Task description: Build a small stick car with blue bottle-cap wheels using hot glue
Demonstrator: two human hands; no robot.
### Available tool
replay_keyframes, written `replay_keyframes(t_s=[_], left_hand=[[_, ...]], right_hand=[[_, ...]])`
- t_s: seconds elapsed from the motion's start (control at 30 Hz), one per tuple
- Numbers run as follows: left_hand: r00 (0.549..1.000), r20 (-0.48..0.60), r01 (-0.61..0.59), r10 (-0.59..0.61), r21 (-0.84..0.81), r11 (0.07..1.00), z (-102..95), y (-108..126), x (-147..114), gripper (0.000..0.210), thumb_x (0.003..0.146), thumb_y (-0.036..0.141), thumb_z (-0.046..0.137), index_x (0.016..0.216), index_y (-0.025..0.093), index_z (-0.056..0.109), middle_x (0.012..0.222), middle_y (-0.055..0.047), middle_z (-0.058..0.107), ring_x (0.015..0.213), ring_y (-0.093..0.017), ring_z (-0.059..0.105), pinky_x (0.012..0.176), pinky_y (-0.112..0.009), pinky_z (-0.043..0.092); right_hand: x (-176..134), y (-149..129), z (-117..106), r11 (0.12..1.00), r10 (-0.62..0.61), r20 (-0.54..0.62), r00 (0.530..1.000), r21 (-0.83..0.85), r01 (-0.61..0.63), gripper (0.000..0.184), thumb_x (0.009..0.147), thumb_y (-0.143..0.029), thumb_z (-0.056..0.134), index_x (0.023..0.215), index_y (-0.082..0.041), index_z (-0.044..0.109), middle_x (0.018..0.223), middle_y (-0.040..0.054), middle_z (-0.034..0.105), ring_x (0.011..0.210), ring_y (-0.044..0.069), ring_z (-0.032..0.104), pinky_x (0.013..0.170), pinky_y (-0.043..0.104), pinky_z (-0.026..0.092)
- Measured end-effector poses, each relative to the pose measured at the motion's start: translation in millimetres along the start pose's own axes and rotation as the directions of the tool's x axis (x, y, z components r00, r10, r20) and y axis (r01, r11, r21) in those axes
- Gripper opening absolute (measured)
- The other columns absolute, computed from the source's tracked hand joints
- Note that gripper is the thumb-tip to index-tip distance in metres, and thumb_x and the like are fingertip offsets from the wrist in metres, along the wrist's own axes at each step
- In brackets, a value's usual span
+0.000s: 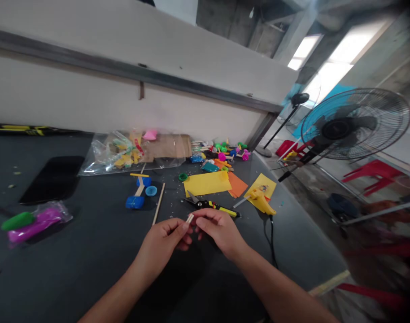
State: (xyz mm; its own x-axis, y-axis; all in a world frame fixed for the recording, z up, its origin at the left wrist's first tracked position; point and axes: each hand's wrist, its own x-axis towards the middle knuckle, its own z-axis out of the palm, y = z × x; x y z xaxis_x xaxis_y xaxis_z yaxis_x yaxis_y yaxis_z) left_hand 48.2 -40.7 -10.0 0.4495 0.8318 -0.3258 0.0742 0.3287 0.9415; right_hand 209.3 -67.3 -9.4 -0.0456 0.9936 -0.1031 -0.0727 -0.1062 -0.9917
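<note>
Pinched between the thumb and fingers of my left hand [171,233] are short pale wooden stick pieces [190,219]. My right hand [218,229] meets it from the other side, thumb and forefinger closed beside the sticks; whatever they grip is hidden. Just behind my right hand lie black and yellow cutting pliers [211,206], jaws pointing left. A longer wooden stick [159,204] rests on the dark table [100,269] to the left. Beside it are a small assembly of blue blocks and wooden sticks [139,192] and a blue bottle cap [151,191].
Yellow paper [207,183], orange paper [237,185] and a corded yellow glue gun [261,200] lie right of centre. Plastic bags [107,154] and colourful small parts [221,154] line the back. A black phone [52,179] and purple packet [40,226] lie left. A fan [339,128] stands right.
</note>
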Motion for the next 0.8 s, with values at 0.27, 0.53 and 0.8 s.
replay_keyframes(t_s=[0.27, 0.53, 0.8], left_hand=[[0.99, 0.133, -0.033, 0.037, -0.032, 0.999, 4.9, 2.5, -6.1, 0.032, 0.077, 0.045, 0.058, 0.074, 0.015, 0.067, 0.061, 0.0, 0.062, 0.055, -0.011, 0.057, 0.055, -0.023, 0.047], [0.979, 0.19, -0.043, 0.07, -0.145, 0.988, 4.0, 4.5, -10.9, 0.028, 0.072, 0.042, 0.066, 0.082, 0.015, 0.069, 0.068, -0.003, 0.066, 0.055, -0.012, 0.059, 0.057, -0.025, 0.048], [0.909, -0.047, -0.354, 0.415, 0.443, 0.824, 1.3, 4.5, -16.6, 0.023, 0.08, 0.035, 0.056, 0.066, 0.022, 0.067, 0.06, -0.001, 0.064, 0.057, -0.014, 0.058, 0.055, -0.023, 0.042]], right_hand=[[-2.9, -2.2, 3.8, 0.988, 0.065, -0.051, 0.997, 0.143, -0.057, 0.01, 0.072, -0.026, 0.071, 0.075, -0.017, 0.073, 0.056, -0.0012, 0.063, 0.052, 0.008, 0.053, 0.047, 0.018, 0.04], [-8.0, -9.0, 4.3, 0.972, 0.085, -0.078, 0.993, 0.224, -0.066, 0.012, 0.072, -0.031, 0.072, 0.076, -0.019, 0.074, 0.061, 0.0006, 0.067, 0.053, 0.009, 0.055, 0.048, 0.019, 0.04], [-16.8, -8.3, 6.7, 0.97, -0.199, -0.115, 0.973, -0.165, 0.179, 0.011, 0.074, -0.028, 0.071, 0.083, -0.024, 0.074, 0.075, 0.0009, 0.064, 0.059, 0.011, 0.055, 0.054, 0.023, 0.044]])
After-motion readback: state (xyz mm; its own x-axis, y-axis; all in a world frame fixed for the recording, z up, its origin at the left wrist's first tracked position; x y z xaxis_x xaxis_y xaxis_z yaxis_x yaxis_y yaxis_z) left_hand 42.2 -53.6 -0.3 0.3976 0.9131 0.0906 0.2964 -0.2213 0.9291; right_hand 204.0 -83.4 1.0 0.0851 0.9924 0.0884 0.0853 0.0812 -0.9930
